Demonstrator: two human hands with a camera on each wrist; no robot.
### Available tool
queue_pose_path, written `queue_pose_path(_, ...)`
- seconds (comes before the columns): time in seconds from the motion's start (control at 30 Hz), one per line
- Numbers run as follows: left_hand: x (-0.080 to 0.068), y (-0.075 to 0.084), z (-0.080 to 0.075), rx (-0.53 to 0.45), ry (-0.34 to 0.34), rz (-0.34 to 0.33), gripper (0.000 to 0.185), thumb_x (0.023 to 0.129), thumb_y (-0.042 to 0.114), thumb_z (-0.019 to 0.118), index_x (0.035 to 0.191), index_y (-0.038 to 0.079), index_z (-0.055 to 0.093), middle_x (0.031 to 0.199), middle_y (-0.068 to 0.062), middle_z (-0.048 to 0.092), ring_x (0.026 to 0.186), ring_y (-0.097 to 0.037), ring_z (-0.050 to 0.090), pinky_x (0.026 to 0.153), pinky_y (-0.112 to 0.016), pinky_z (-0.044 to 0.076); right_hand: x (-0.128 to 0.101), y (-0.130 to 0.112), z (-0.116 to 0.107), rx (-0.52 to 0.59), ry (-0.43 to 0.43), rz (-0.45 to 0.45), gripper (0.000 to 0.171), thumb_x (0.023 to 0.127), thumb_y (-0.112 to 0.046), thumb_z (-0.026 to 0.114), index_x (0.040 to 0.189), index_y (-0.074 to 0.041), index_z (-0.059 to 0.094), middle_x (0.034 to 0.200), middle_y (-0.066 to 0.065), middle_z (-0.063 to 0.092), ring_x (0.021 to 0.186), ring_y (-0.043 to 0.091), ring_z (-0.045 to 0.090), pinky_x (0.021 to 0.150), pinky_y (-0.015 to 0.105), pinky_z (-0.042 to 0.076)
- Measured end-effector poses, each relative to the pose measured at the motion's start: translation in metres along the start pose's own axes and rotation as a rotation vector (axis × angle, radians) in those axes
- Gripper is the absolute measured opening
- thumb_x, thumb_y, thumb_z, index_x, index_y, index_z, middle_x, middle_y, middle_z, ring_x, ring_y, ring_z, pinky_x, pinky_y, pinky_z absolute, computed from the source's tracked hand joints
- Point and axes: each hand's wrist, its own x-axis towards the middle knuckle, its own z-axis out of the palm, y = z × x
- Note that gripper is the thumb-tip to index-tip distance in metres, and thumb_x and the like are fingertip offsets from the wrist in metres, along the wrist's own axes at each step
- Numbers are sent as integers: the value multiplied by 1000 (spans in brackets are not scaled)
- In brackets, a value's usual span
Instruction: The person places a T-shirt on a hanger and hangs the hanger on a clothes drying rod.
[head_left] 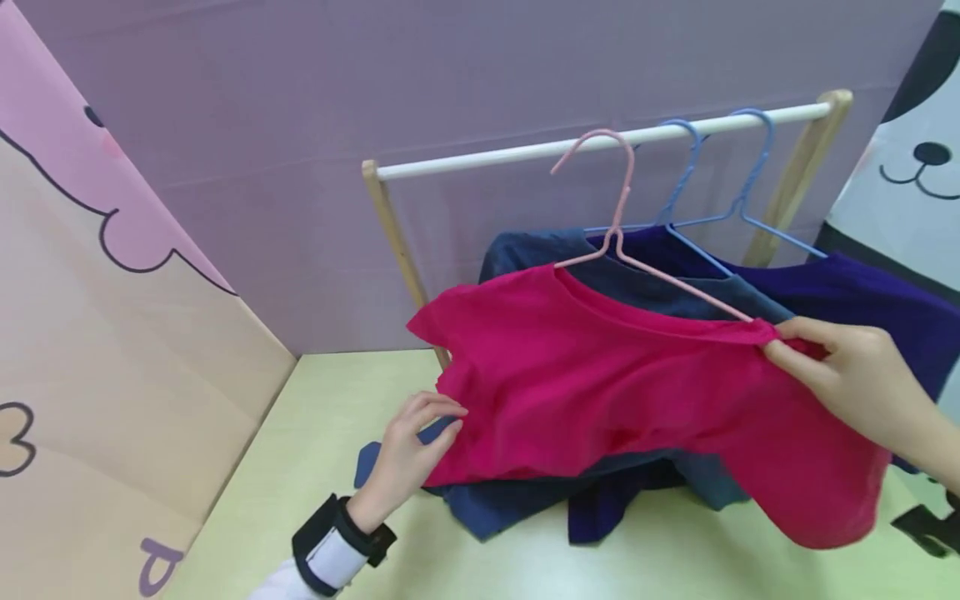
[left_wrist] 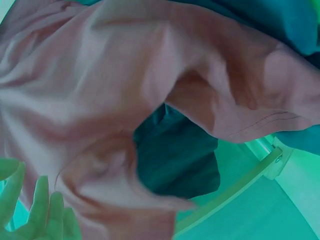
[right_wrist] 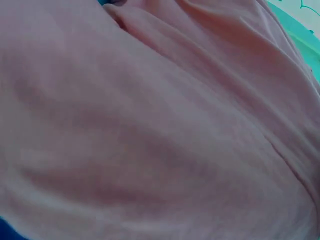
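Note:
A bright pink short-sleeved shirt [head_left: 525,367] hangs on a pink hanger [head_left: 622,200] inside its neckline. The hook crosses in front of the white rail in the head view; I cannot tell whether it bears on the rail. My right hand [head_left: 855,375] pinches the shirt's right shoulder by the hanger's end. At the shirt's left side, my left hand [head_left: 412,442] has relaxed fingers and a spread thumb, with fingertips close to the cloth. In the left wrist view the shirt [left_wrist: 100,75] looks pale, with that hand's fingers [left_wrist: 40,205] extended beside it. Cloth fills most of the right wrist view.
Behind the pink shirt, a dark blue garment [head_left: 525,246] and a purple one [head_left: 855,292] hang on blue hangers [head_left: 753,167] from the white rail [head_left: 480,158]. Wooden posts [head_left: 397,242] hold the rail above a pale yellow-green table [head_left: 330,417]. Printed cloth panels stand around it.

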Motion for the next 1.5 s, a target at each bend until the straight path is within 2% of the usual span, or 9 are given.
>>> queue_pose_path(0.1, -1, -1, 2, -3, -50, -33, 22, 71, -1, 71, 90, 8, 67, 96, -3, 60, 93, -15, 53, 79, -28, 46, 8, 1, -4, 3, -25, 67, 5, 74, 6, 65, 78, 4, 63, 62, 11, 60, 42, -9, 41, 40, 8, 35)
queue_pose_path(0.23, -2, -2, 4, -16, -97, -95, 22, 70, -2, 71, 89, 9, 68, 94, -1, 60, 92, -14, 53, 77, -28, 47, 19, 4, -5, 14, -30, 113, 3, 79, 2, 62, 81, 4, 64, 64, 14, 60, 43, -8, 43, 40, 8, 36)
queue_pose_path(0.37, -4, -1, 5, -35, -151, -156, 18, 73, 0, 69, 89, 9, 68, 94, 1, 59, 92, -13, 52, 77, -29, 47, 29, 10, -4, 2, -13, 122, 5, 80, -1, 62, 81, 4, 64, 63, 13, 58, 44, -4, 40, 40, 10, 33)
queue_pose_path(0.5, -6, -2, 7, -44, -170, -184, 15, 76, 1, 67, 87, 11, 68, 92, 5, 59, 93, -12, 52, 78, -30, 46, 33, 15, 1, 3, -1, 124, 5, 80, -2, 62, 79, 3, 64, 60, 9, 56, 46, -1, 37, 40, 14, 29)
queue_pose_path(0.67, -11, -5, 9, -47, -186, -244, 17, 76, 3, 67, 86, 16, 68, 90, 8, 59, 93, -11, 52, 80, -32, 45, 27, 18, 15, 46, 25, 84, 3, 78, 0, 63, 75, -1, 64, 58, 3, 55, 47, -1, 37, 43, 15, 28)
queue_pose_path(0.8, -14, -6, 11, -67, -204, -291, 17, 77, 4, 67, 86, 18, 68, 90, 11, 58, 92, -10, 53, 81, -32, 45, 23, 19, 23, 59, 20, 74, 4, 79, -1, 62, 76, -1, 64, 60, 5, 56, 47, 0, 38, 43, 15, 28)
queue_pose_path(1.13, -18, -7, 11, -95, -205, -328, 17, 78, 8, 67, 92, 18, 67, 91, 13, 59, 94, -9, 54, 82, -33, 44, 20, 21, 27, 72, 32, 119, 5, 77, -6, 66, 79, -1, 65, 66, 11, 61, 54, -7, 39, 48, 12, 32)
queue_pose_path(1.37, -18, -8, 11, -93, -218, -312, 15, 78, 10, 67, 92, 16, 67, 90, 12, 59, 93, -9, 55, 81, -31, 44, 17, 17, 23, 54, 73, 77, 17, 70, 1, 70, 86, 0, 63, 75, 12, 60, 61, -10, 36, 54, 7, 32)
queue_pose_path(1.5, -18, -10, 13, -93, -225, -297, 14, 78, 10, 66, 90, 18, 67, 89, 12, 59, 92, -9, 55, 80, -31, 45, 12, 16, 21, 49, 102, 72, 23, 67, 3, 72, 87, 0, 61, 77, 9, 56, 64, -8, 34, 55, 8, 31)
